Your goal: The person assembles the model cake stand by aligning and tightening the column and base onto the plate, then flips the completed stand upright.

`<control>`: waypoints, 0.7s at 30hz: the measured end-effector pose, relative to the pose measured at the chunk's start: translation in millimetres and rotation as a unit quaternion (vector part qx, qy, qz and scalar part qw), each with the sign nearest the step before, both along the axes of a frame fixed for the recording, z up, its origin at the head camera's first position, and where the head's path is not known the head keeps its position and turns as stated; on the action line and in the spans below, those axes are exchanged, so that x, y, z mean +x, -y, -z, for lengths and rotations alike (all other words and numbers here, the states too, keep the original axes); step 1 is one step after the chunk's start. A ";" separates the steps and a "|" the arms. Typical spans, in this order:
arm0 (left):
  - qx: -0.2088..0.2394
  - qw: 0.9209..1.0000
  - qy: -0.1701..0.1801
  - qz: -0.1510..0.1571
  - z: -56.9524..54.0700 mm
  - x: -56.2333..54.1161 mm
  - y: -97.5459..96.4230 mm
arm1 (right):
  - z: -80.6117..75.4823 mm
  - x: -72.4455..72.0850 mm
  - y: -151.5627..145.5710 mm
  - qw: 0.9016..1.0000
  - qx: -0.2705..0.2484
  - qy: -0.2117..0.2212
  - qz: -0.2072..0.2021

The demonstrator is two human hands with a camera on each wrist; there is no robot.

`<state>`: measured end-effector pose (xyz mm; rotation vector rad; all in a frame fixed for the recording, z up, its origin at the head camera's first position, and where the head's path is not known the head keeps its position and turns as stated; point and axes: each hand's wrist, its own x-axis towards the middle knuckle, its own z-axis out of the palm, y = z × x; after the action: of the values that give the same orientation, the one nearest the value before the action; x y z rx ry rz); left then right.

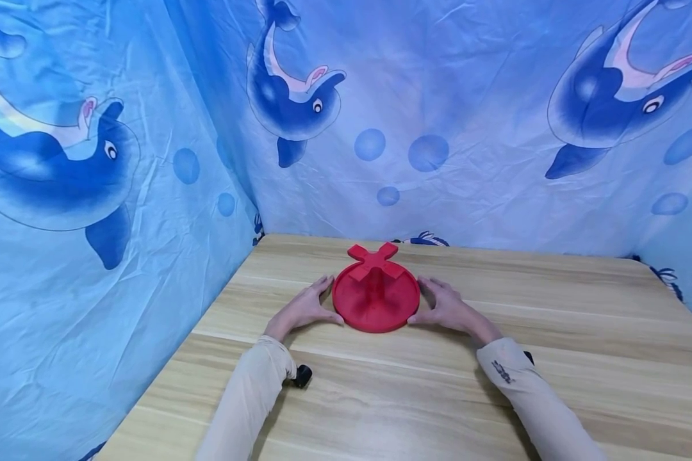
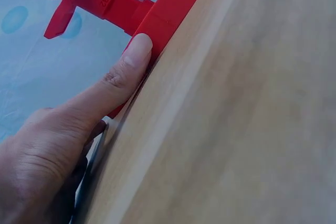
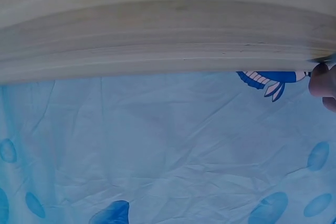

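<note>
A red round base (image 1: 375,325) with a raised rim stands on the wooden table, and a post rises from its middle to a cross-shaped top (image 1: 373,259). My left hand (image 1: 305,306) curves round the left side of the rim; the left wrist view shows its thumb (image 2: 137,51) pressed to the rim's outer wall. On the opposite side, my right hand (image 1: 448,306) cups the rim, thumb in front and fingers behind. Only fingertips (image 3: 323,82) of that hand show at the edge of the right wrist view, where the red piece is out of sight.
The wooden table (image 1: 582,307) runs out wide to the right. Blue cloth (image 1: 473,198) printed with dolphins and bubbles hangs behind the table and along its left and right sides. A black device (image 1: 302,376) sits at the left wrist.
</note>
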<state>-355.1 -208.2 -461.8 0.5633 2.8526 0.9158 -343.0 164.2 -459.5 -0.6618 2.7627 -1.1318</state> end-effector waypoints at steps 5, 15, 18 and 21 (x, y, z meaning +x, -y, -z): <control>-0.010 1.000 0.010 -0.002 0.2 -4.3 -1.9 | 2.8 -4.1 3.0 1.000 0.020 0.002 0.007; 0.008 1.000 0.008 -0.009 1.6 -1.0 -2.6 | 2.5 -6.0 4.9 1.000 0.025 -0.009 0.012; 0.020 1.000 0.005 -0.005 2.0 -0.3 -3.1 | 2.7 -6.2 3.2 1.000 0.012 0.002 0.011; 0.043 0.999 0.006 -0.001 1.1 0.3 -4.2 | 0.2 -4.9 -1.2 0.999 -0.040 0.037 0.000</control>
<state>-354.8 -204.0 -462.9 0.5596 2.8150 1.0423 -347.9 165.4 -459.7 -0.6161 2.6690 -1.2455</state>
